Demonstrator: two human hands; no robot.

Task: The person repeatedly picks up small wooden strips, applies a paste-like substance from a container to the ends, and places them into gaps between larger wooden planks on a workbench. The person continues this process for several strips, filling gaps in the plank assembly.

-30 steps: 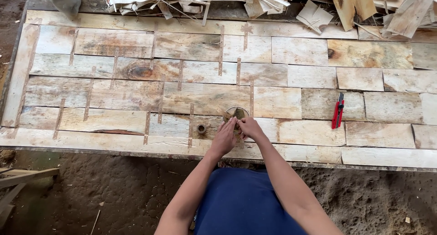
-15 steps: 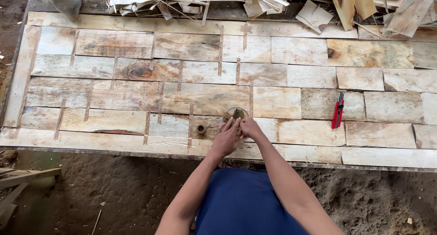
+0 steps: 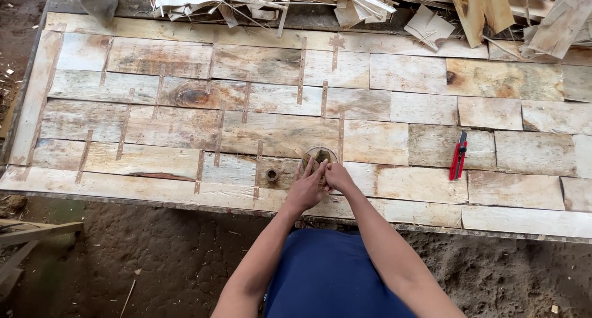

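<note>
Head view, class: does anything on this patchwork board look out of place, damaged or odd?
A red utility knife lies loose on the veneer sheet, apart from both hands. Broken wood scraps are heaped untidily along the far edge.
</note>
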